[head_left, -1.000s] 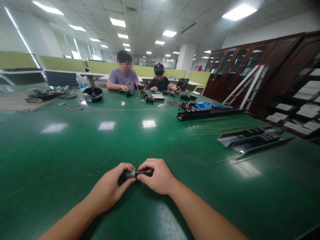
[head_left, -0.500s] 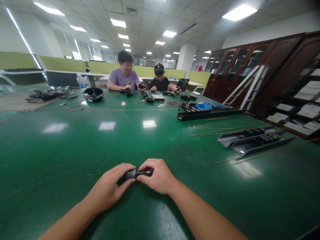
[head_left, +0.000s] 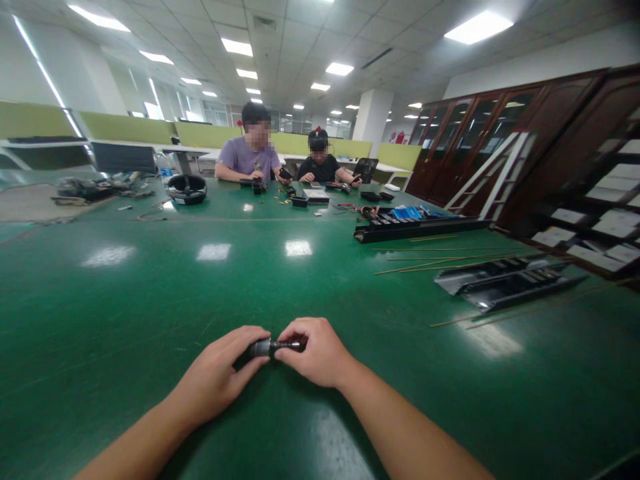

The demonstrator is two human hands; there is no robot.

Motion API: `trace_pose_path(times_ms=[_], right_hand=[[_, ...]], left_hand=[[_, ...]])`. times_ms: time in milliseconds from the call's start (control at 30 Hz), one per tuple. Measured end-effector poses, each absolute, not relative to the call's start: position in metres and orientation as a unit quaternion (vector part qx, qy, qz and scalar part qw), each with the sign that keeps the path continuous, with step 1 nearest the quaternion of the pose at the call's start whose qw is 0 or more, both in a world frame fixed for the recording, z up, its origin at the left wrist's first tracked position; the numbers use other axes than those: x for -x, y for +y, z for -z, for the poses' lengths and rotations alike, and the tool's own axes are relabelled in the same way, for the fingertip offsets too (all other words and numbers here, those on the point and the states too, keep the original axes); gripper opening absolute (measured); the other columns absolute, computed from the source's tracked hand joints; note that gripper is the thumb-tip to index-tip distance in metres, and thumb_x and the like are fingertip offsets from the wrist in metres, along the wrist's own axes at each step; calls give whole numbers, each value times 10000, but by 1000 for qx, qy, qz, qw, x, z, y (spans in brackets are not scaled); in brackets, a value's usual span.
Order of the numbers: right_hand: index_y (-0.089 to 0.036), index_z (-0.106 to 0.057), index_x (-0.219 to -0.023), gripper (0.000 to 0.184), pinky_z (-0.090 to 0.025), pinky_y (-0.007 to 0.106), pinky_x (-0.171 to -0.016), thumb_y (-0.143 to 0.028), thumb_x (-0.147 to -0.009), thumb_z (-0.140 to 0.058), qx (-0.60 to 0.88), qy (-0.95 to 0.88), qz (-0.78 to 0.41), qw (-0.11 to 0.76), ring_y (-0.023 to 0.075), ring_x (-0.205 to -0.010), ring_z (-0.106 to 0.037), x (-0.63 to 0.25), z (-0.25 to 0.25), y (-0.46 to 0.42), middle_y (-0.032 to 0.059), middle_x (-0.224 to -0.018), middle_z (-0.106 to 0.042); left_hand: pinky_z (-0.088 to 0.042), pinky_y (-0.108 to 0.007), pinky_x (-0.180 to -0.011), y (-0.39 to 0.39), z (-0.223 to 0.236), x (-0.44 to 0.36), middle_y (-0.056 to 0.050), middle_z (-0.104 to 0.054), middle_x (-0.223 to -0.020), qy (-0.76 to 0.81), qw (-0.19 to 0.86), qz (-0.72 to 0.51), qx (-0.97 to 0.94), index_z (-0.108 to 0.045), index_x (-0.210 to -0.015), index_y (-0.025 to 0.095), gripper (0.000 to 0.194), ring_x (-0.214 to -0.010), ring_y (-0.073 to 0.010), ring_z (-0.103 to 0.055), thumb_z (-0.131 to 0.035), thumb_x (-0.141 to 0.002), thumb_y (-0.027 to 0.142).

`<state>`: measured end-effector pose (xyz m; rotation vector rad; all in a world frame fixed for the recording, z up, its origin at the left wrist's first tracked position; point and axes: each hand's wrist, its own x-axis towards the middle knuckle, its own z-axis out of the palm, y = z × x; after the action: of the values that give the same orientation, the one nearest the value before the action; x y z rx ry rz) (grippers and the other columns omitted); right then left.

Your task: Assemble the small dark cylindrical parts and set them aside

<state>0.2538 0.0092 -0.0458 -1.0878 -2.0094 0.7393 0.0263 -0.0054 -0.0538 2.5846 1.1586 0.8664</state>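
Note:
My left hand [head_left: 216, 377] is closed around a dark grey cylindrical part [head_left: 261, 347], thumb below and fingers above. From the cylinder's right end a thin, dark, ribbed shaft [head_left: 283, 345] points to the right, with a shiny section near its far end. My right hand [head_left: 320, 355] curls its thumb and fingers around that shaft's outer end, which its fingers partly hide. Both hands are close together, low over the green table [head_left: 210, 293]. What exact kind of part it is, I cannot tell.
Black metal channels [head_left: 515, 283] and thin brass-coloured rods [head_left: 420, 268] lie to the right, with a longer loaded channel [head_left: 420, 227] behind. A black ring-shaped headset [head_left: 186, 190] sits at the back left. Two people [head_left: 247, 157] handle parts across the table.
My hands and the part have barely moved. Across the table, the person in the purple shirt has shifted their head a little to the right.

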Motion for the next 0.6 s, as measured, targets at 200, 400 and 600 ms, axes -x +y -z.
trace_pose_path(times_ms=[200,400,600], right_hand=[[-185,-739,-810,85,-413,224,-617,-235,-742,-746,426,-778,-286,361,121,-666,-601,-255,46,9,-7,-736,-685],[-181,-737,-809,87,-419,225,-619,-230,-737,-748,429,-777,-286,361,122,-666,-603,-256,46,9,-6,-740,-687],[-183,-736,-812,90,-421,231,-622,-240,-743,-746,434,-779,-284,354,129,-671,-605,-256,44,10,-1,-748,-693]], left_hand=[[-518,-255,-966,-3,55,-27,-27,-668,-1162,388,83,-298,-868,-551,-1226,257,309,-1071,-156,-643,-602,-926,309],[-524,-262,-961,-3,55,-27,-36,-675,-1155,392,79,-304,-865,-569,-1215,250,301,-1065,-166,-649,-603,-924,321],[-536,-289,-955,-5,52,-27,-62,-680,-1156,395,87,-303,-863,-590,-1204,230,295,-1063,-191,-658,-586,-930,338]])
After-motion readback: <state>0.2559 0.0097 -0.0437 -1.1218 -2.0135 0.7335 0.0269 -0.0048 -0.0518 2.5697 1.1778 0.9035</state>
